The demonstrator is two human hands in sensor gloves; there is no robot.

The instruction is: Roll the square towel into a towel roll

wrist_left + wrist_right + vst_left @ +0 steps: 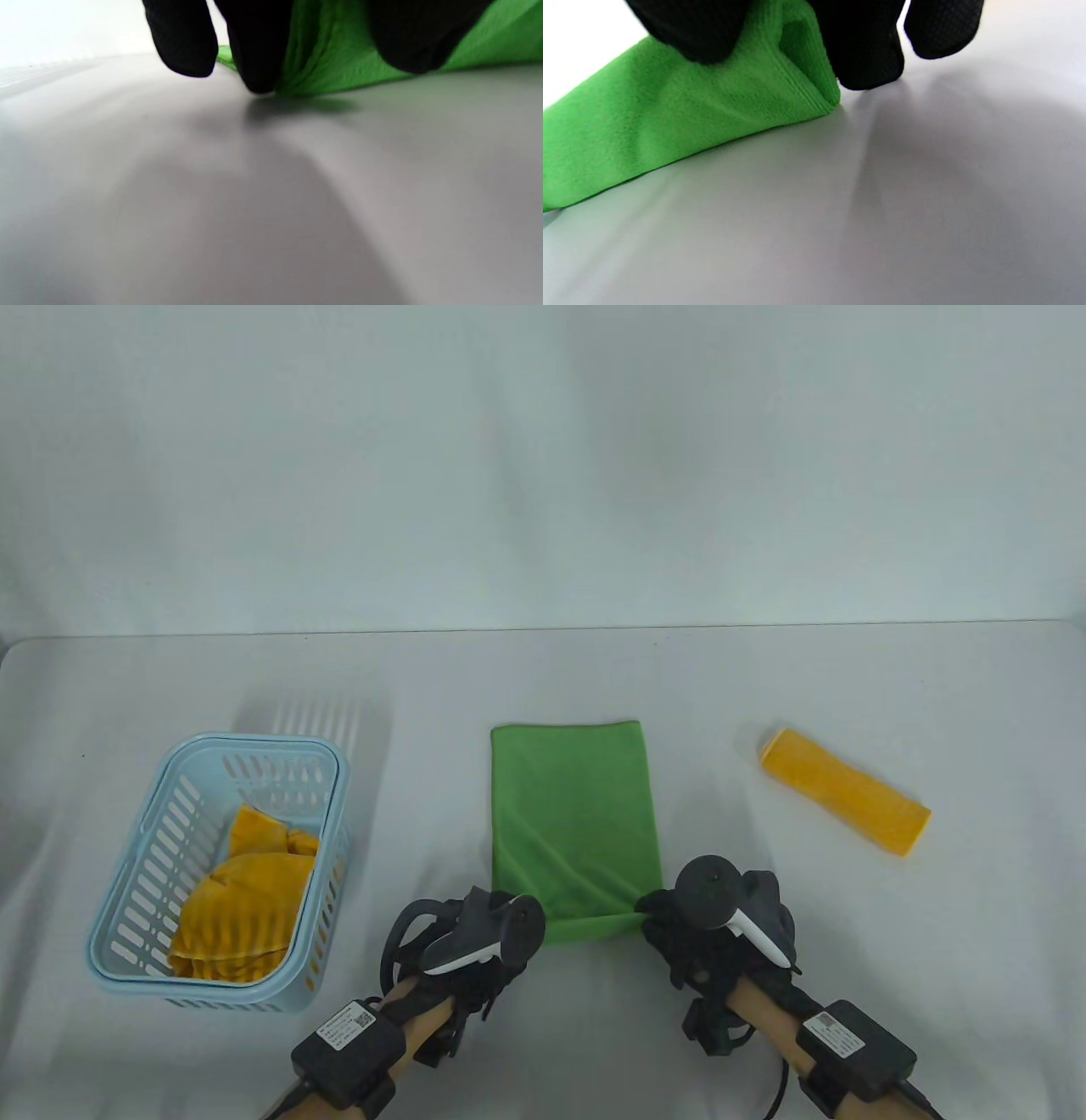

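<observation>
A green towel [573,819], folded into a long strip, lies flat in the middle of the table. Its near edge is turned up into the start of a roll. My left hand [501,933] pinches the near left corner of the towel [335,55] between thumb and fingers. My right hand [670,920] pinches the near right corner, where the folded green towel [721,110] lifts off the table under my black fingers [869,51].
A light blue slotted basket [136,882] stands at the left with a crumpled yellow towel [237,899] inside. A rolled yellow towel [844,791] lies at the right. The table's far edge [543,628] meets a white wall.
</observation>
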